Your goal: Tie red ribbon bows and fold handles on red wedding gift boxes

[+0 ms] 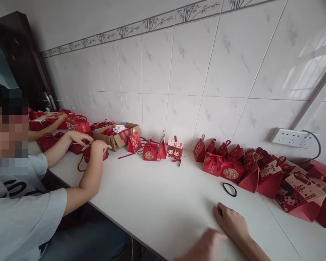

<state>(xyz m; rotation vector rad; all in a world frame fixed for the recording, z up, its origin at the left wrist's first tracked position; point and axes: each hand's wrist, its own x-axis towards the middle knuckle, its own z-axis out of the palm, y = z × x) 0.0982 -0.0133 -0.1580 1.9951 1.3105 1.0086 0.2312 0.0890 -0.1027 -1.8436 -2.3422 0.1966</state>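
Note:
My right hand (232,222) lies palm down on the white table (163,203) near its front edge, fingers flat, holding nothing. My left hand (205,247) is at the bottom edge just in front of it, smeared by motion, so its fingers cannot be read. A black hair tie (229,189) lies on the table a short way beyond my right hand. Behind it stand several red paper gift boxes (230,173) with ribbon bows and handles, in a row along the wall.
A seated person in a grey T-shirt (21,214) at the left handles a red box (93,154) with both hands. Another person's hand (57,117) works farther back among more red boxes. An open cardboard box (116,137) stands by the tiled wall. A socket strip (293,137) hangs at the right.

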